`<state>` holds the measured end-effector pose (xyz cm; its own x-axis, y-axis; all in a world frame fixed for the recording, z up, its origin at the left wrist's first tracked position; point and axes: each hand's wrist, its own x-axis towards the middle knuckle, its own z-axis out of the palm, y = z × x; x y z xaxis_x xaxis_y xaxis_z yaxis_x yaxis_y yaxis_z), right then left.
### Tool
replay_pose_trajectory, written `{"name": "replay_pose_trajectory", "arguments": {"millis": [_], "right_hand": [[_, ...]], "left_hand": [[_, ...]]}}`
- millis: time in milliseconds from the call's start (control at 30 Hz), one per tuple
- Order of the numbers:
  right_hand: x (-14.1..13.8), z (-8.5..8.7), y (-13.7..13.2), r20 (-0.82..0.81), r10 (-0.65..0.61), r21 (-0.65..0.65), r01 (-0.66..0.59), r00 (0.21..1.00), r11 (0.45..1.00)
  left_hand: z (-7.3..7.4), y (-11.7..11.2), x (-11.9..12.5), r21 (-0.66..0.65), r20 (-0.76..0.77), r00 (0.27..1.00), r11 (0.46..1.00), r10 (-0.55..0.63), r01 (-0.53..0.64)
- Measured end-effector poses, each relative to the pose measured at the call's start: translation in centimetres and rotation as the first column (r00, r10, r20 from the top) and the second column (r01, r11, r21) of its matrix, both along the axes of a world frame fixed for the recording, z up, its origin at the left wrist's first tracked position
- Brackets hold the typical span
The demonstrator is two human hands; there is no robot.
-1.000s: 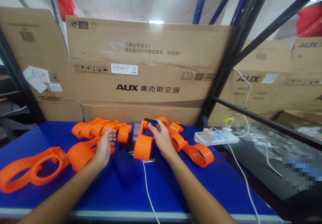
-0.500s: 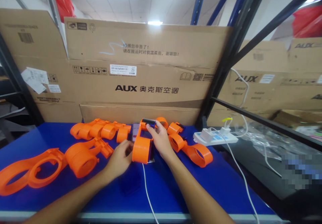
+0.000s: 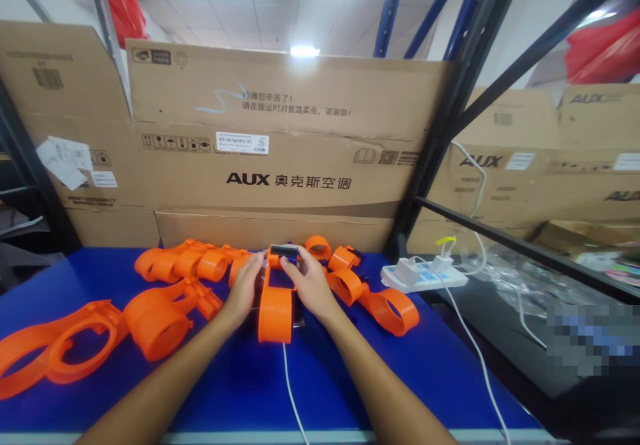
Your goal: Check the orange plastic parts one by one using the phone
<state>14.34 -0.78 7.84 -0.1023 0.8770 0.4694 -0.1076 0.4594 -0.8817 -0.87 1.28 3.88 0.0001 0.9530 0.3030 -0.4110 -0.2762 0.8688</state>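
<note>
Between my two hands, above the table's middle, is an orange plastic tape dispenser (image 3: pixel 276 315) with a broad ring towards me and a dark roller at its far end. My right hand (image 3: pixel 311 281) grips its right side, thumb lying by the roller. Against its upper left side is my left hand (image 3: pixel 245 291), closed with its fingertips hidden behind the frame. A dark flat object with a shiny edge (image 3: pixel 299 323) shows partly beneath the dispenser. From under there a white cable (image 3: pixel 290 385) runs towards me.
Several more orange dispensers (image 3: pixel 155 321) lie on the blue tabletop (image 3: pixel 240 391) to the left, and others (image 3: pixel 395 311) to the right. A white power strip (image 3: pixel 425 277) with plugs sits at the right edge. Large cardboard (image 3: pixel 290 138) stands behind, beside a dark rack post (image 3: pixel 435 125).
My left hand has moved up along the dispenser's left side, from near its ring to its upper part. The dispenser has turned slightly more upright in view.
</note>
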Motion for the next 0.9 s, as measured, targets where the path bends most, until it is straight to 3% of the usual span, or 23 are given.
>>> {"name": "replay_pose_trajectory", "arguments": {"millis": [133, 333, 467, 567, 733, 900], "right_hand": [[-0.6, -0.3, -0.3, 0.010, 0.074, -0.042, -0.074, 0.997, 0.996], [-0.8, -1.1, -0.2, 0.017, 0.146, -0.104, -0.143, 0.989, 0.984], [-0.3, -1.5, -0.3, 0.028, 0.200, -0.200, -0.190, 0.979, 0.961], [-0.4, -1.8, -0.4, 0.040, 0.170, -0.231, -0.156, 0.985, 0.960], [-0.9, -2.4, -0.3, 0.179, 0.089, -0.203, -0.052, 0.980, 0.978], [-1.1, -2.6, -0.2, 0.220, 0.037, -0.161, -0.001, 0.975, 0.987]], "left_hand": [[-0.6, -0.7, -0.4, -0.046, 0.036, 0.991, 0.990, -0.133, 0.134], [-0.9, -0.9, -1.4, -0.013, 0.002, 1.000, 1.000, -0.026, 0.026], [-0.6, -1.1, -1.9, -0.064, 0.027, 1.000, 0.998, -0.015, 0.017], [-0.6, -1.0, -2.2, -0.080, 0.059, 0.997, 0.996, -0.040, 0.045], [-0.8, -1.0, -2.1, -0.039, 0.028, 0.998, 0.998, 0.054, -0.053], [-1.2, -1.0, -2.0, 0.003, -0.020, 1.000, 1.000, 0.014, -0.013]]}}
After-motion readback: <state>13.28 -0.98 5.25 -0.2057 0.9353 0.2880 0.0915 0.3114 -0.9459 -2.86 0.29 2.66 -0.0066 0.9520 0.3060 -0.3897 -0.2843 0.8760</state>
